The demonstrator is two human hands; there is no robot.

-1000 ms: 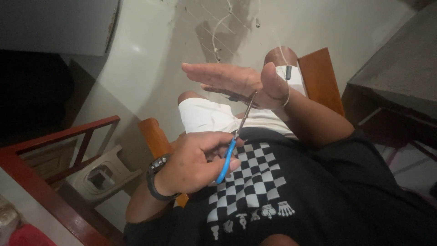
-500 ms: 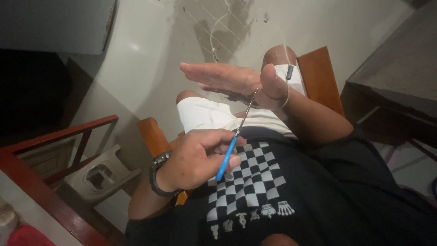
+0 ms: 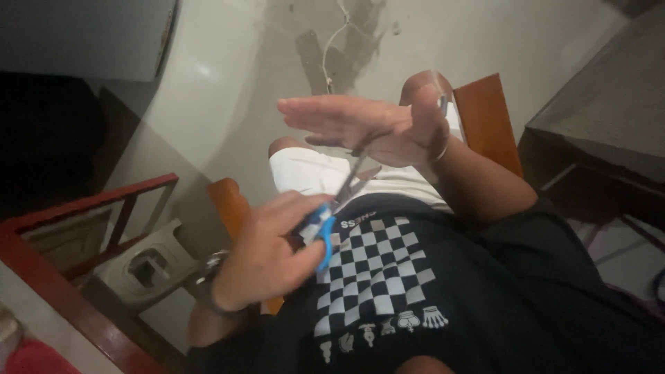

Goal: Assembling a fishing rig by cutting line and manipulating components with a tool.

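My left hand (image 3: 267, 256), with a dark watch (image 3: 210, 275) on its wrist, grips scissors with blue handles (image 3: 320, 232) over my lap. Their thin blades look slightly parted and point up toward the underside of my right hand (image 3: 360, 125). That hand is held flat, fingers straight and pointing left, above my white shorts (image 3: 312, 173). A thin pale thread (image 3: 442, 138) loops around its wrist. I cannot tell whether the thumb pinches the thread.
I sit on a wooden chair (image 3: 485, 114) in a black shirt with a checkerboard print (image 3: 377, 266). A grey plastic stool (image 3: 149, 266) and a red wooden rail (image 3: 76, 208) are at lower left. A dark table (image 3: 603, 131) stands at right.
The scissors and my left hand have dropped slightly toward my lap, and the blades look more parted. My right hand stays flat in about the same place.
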